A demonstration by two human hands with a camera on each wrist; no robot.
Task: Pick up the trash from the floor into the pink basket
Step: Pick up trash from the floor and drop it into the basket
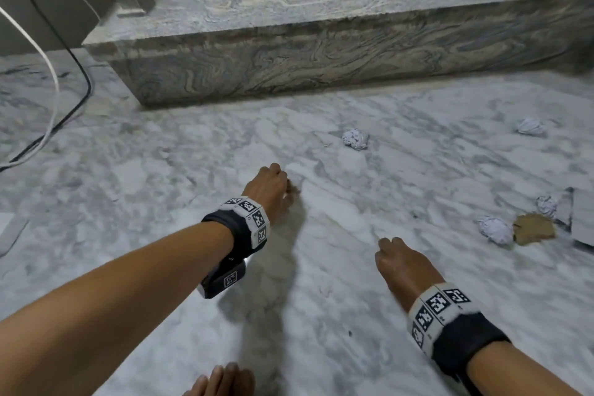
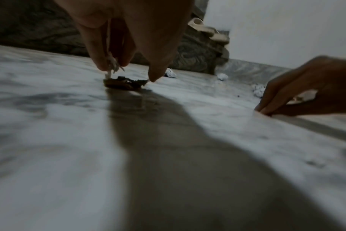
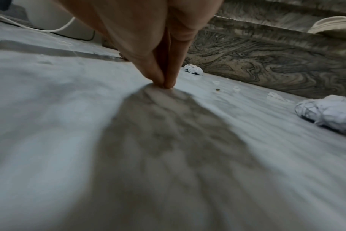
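Trash scrap (image 2: 124, 84) on floor; left hand (image 1: 268, 191) pinches white shred (image 2: 113, 65); right hand (image 1: 405, 267) fingertips together.

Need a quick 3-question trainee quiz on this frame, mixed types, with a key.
1. True or false: the pink basket is in view.
2. What does the left hand pinch in the left wrist view? A: a white paper shred. B: a cable. C: a shoe.
3. How many crumpled paper balls lie on the floor in the head view?

Key: 1 false; 2 A; 3 four.
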